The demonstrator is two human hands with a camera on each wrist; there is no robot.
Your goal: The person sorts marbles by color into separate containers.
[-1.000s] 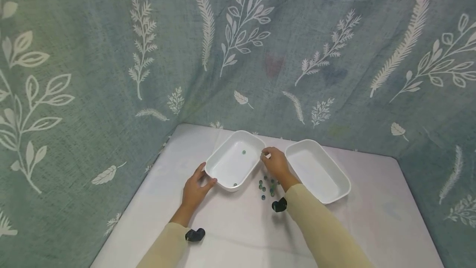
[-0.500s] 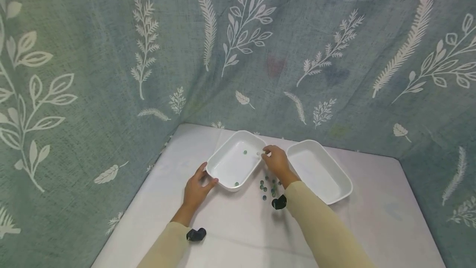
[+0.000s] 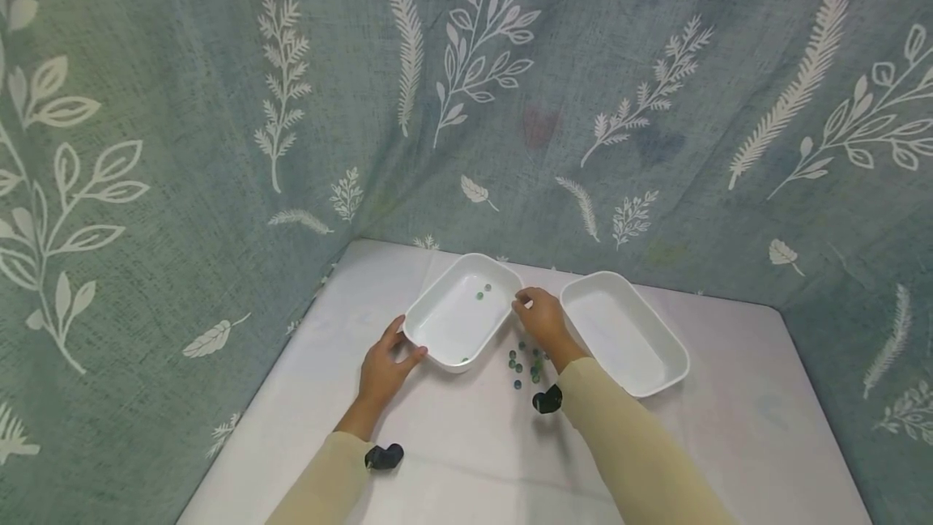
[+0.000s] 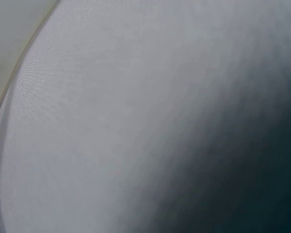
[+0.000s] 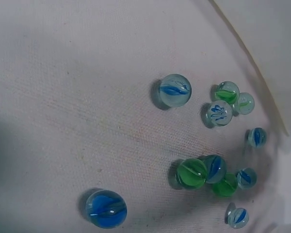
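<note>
A white rectangular dish (image 3: 459, 314) stands at centre-left in the head view, with a few marbles (image 3: 479, 296) inside. My left hand (image 3: 382, 371) holds its near-left corner between thumb and fingers. At the dish's right rim is my right hand (image 3: 541, 318), its fingers bent and the fingertips over the edge. Whether a marble sits between those fingertips is too small to tell. Below the right hand, several clear glass marbles (image 5: 191, 173) with blue or green swirls lie loose on the white cloth. Neither hand shows in its own wrist view.
A second white dish (image 3: 630, 339) stands to the right, beside the right forearm; no marbles show in it. Both dishes rest on a white-covered table (image 3: 466, 444). A green leaf-patterned cloth (image 3: 437, 104) hangs behind and at the sides.
A marble has left the right hand's fingertips, dropped inside the left dish and rolled left and away toward another marble. Both hands have stayed almost in place.
</note>
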